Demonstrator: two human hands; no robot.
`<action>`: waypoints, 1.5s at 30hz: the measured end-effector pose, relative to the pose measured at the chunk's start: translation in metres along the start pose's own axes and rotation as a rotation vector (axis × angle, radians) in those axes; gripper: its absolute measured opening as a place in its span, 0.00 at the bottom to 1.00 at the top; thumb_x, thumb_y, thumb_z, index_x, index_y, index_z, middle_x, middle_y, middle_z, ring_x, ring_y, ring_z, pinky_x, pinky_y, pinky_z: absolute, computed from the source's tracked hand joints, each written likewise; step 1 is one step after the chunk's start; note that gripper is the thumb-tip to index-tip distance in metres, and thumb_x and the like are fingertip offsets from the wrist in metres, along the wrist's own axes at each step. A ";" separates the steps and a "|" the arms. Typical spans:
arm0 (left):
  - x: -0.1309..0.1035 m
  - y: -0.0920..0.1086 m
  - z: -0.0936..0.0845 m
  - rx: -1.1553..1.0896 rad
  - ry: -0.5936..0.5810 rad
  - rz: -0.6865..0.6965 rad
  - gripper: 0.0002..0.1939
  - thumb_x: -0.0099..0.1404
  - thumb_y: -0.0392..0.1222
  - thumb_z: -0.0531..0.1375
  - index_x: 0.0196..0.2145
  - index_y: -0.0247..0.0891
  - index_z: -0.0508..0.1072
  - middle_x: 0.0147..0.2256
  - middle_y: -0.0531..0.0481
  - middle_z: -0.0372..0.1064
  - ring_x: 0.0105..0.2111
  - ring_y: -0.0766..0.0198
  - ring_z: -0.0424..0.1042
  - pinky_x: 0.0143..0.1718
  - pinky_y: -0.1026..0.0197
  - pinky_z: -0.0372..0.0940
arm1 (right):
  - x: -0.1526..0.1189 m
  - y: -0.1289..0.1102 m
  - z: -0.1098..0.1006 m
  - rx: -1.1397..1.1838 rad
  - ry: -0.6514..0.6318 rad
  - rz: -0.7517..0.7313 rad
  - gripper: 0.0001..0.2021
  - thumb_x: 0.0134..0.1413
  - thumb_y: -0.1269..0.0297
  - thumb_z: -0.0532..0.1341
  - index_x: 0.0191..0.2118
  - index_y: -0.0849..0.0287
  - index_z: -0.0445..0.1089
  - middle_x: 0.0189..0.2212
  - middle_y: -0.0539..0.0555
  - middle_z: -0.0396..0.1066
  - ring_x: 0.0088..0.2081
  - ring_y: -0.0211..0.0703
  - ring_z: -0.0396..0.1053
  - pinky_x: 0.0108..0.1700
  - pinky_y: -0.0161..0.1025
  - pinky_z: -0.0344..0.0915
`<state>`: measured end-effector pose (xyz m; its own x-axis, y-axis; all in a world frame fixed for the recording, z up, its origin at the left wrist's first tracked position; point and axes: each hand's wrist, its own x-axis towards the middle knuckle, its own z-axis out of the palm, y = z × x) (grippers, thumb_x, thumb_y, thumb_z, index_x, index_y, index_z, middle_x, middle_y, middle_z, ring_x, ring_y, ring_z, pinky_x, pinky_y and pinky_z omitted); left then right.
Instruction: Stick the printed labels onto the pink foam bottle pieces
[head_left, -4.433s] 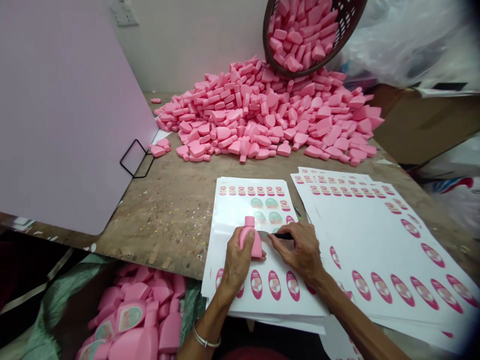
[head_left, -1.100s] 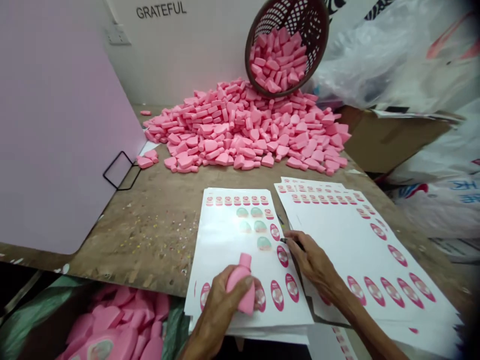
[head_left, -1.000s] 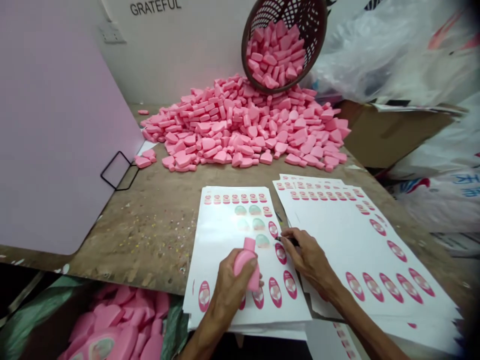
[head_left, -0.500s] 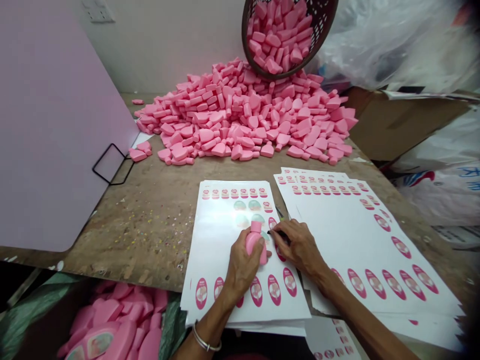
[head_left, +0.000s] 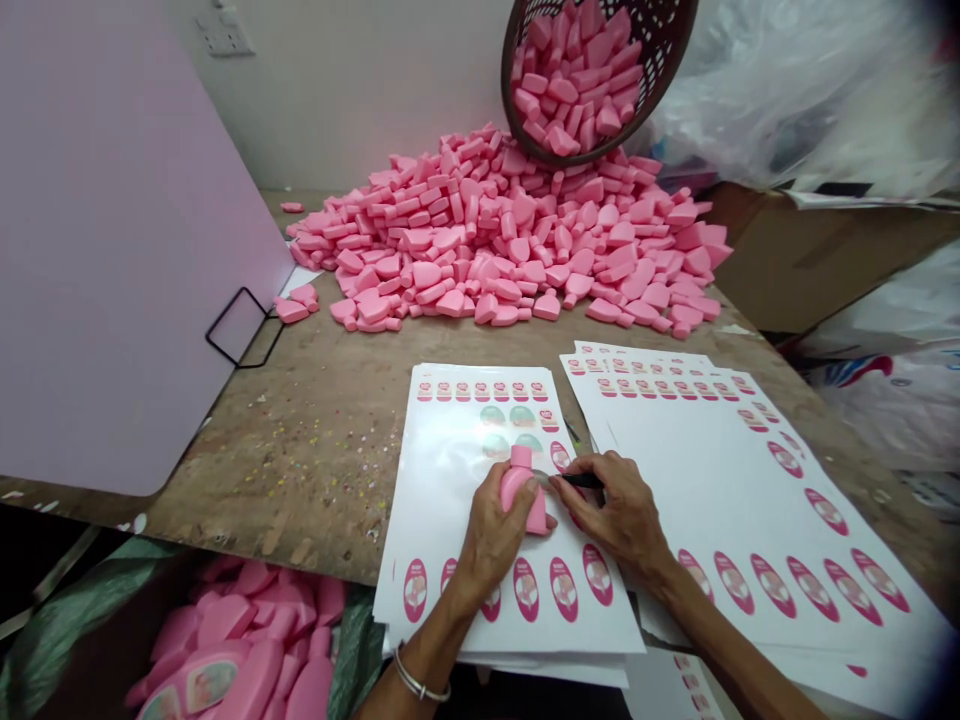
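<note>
My left hand (head_left: 495,535) is closed around a small pink bottle (head_left: 521,486), which stands nearly upright with its cap end away from me. It is held over a stack of white sticker sheets (head_left: 450,500). Just right of the bottle, my right hand (head_left: 619,510) pinches a thin black tool (head_left: 581,480) whose exact kind I cannot make out. A small greyish-green sticker (head_left: 538,479) shows between the tool's tip and the bottle; whether it touches the bottle is unclear. Several round green stickers (head_left: 522,415) and pink oval stickers (head_left: 564,588) are on the top sheet.
A large heap of pink bottles (head_left: 450,270) lies at the back under a tipped brown basket (head_left: 510,100). More sticker sheets (head_left: 675,460) spread to the right. A pink board (head_left: 112,250) stands left. Below the table edge, a green-lined container holds labelled bottles (head_left: 255,670).
My right hand has drawn slightly right, showing more of the black tool. The green sticker near its tip now appears lifted beside the bottle. The whole view has shifted a little.
</note>
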<state>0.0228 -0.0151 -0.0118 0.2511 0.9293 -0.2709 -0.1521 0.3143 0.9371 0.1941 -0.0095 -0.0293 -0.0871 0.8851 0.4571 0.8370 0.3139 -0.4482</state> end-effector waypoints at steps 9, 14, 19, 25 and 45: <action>-0.001 0.006 -0.008 -0.217 -0.031 -0.064 0.24 0.62 0.56 0.57 0.46 0.32 0.66 0.24 0.51 0.68 0.26 0.59 0.74 0.31 0.57 0.71 | 0.006 -0.009 -0.012 0.418 -0.040 0.542 0.16 0.47 0.48 0.63 0.28 0.57 0.67 0.24 0.50 0.69 0.25 0.39 0.65 0.27 0.35 0.63; 0.001 0.000 -0.006 -0.339 0.029 -0.017 0.24 0.64 0.58 0.54 0.42 0.31 0.69 0.27 0.47 0.70 0.25 0.61 0.73 0.28 0.59 0.71 | 0.012 -0.015 -0.024 0.532 -0.002 0.646 0.15 0.47 0.49 0.64 0.32 0.57 0.72 0.29 0.51 0.72 0.31 0.40 0.67 0.29 0.33 0.64; -0.005 0.011 -0.005 -0.524 0.053 -0.072 0.29 0.66 0.61 0.47 0.44 0.32 0.71 0.35 0.43 0.72 0.31 0.59 0.73 0.27 0.59 0.72 | 0.012 -0.042 -0.016 0.652 -0.162 0.648 0.18 0.47 0.49 0.64 0.39 0.55 0.77 0.39 0.54 0.76 0.41 0.50 0.72 0.42 0.42 0.69; -0.012 0.017 -0.009 -0.478 0.064 -0.034 0.30 0.68 0.60 0.44 0.46 0.32 0.71 0.39 0.42 0.73 0.35 0.58 0.73 0.29 0.61 0.73 | 0.010 -0.062 -0.011 0.665 -0.196 0.620 0.15 0.48 0.51 0.64 0.39 0.53 0.78 0.40 0.53 0.77 0.43 0.51 0.72 0.45 0.44 0.70; -0.015 0.021 -0.012 -0.448 0.078 -0.028 0.28 0.68 0.60 0.45 0.46 0.33 0.71 0.40 0.43 0.72 0.37 0.58 0.73 0.31 0.60 0.74 | 0.011 -0.067 -0.005 0.610 -0.161 0.554 0.15 0.48 0.51 0.64 0.38 0.54 0.77 0.39 0.53 0.77 0.41 0.49 0.73 0.40 0.42 0.71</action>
<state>0.0048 -0.0202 0.0092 0.1908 0.9258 -0.3263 -0.5496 0.3762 0.7460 0.1402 -0.0222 0.0100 0.1360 0.9896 -0.0463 0.3467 -0.0913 -0.9335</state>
